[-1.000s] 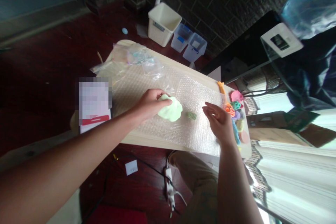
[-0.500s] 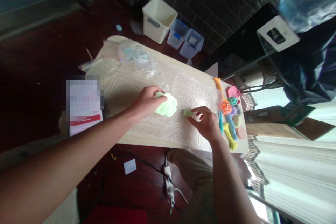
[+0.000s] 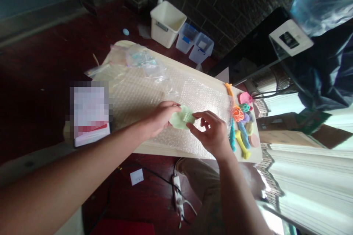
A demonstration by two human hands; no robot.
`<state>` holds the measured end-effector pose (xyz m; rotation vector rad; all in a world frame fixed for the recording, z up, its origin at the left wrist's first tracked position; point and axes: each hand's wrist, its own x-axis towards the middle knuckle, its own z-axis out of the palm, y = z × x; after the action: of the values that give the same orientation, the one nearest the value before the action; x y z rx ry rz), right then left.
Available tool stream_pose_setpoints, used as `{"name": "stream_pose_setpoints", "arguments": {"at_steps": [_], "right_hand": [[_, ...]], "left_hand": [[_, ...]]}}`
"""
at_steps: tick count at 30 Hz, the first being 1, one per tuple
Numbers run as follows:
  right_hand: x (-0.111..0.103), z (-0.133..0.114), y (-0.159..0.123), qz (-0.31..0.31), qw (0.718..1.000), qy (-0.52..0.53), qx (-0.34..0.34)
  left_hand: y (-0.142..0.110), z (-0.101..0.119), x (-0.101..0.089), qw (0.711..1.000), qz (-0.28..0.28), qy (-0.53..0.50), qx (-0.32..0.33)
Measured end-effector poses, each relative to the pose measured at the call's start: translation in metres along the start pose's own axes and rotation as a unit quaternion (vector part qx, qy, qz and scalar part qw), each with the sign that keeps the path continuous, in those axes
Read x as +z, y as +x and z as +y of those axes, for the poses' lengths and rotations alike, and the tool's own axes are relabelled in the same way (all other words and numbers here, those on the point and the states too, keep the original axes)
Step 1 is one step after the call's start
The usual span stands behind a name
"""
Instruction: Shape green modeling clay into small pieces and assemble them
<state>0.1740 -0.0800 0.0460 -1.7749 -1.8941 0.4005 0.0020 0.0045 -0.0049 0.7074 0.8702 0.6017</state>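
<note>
My left hand (image 3: 162, 118) is closed on the left edge of a flat, pale green piece of clay (image 3: 177, 120), thumb on top. From the other side, my right hand (image 3: 213, 129) pinches a smaller green piece of clay (image 3: 189, 116) with a bumpy surface. This small piece lies against the right part of the flat one, overlapping it. Both are held above a sheet of bubble wrap (image 3: 165, 143). My fingers hide the outer edges of both pieces.
Several coloured clay shapes, among them a yellow bone-like one (image 3: 242, 145) and an orange one (image 3: 237, 114), lie at the table's right end. Clear plastic bags (image 3: 146, 62) lie at the far left. A white bin (image 3: 167, 25) stands on the floor behind. A power strip (image 3: 178, 196) lies below.
My two hands have come together. The flat green clay has moved right and tilted, and the small bumpy piece, held apart before, now overlaps it.
</note>
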Motion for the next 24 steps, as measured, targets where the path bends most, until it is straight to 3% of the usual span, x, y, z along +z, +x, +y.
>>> {"name": "stream_pose_setpoints", "arguments": {"at_steps": [7, 15, 19, 21, 24], "right_hand": [[0.006, 0.002, 0.003, -0.012, 1.000, -0.015, -0.009], [0.003, 0.001, 0.001, -0.018, 1.000, -0.003, -0.015], [0.003, 0.010, 0.000, 0.026, 0.995, 0.077, 0.054], [0.008, 0.016, 0.000, 0.038, 0.969, 0.207, 0.133], [0.021, 0.022, 0.001, -0.018, 0.900, 0.380, 0.215]], "left_hand": [[-0.004, -0.002, 0.002, 0.997, -0.060, -0.042, 0.014], [-0.012, 0.002, 0.005, 0.992, -0.065, 0.090, 0.066], [-0.013, 0.003, 0.004, 0.992, -0.047, 0.084, 0.077], [-0.013, 0.003, 0.003, 0.994, -0.050, 0.070, 0.068], [-0.012, 0.000, 0.002, 0.995, -0.054, 0.057, 0.060]]}}
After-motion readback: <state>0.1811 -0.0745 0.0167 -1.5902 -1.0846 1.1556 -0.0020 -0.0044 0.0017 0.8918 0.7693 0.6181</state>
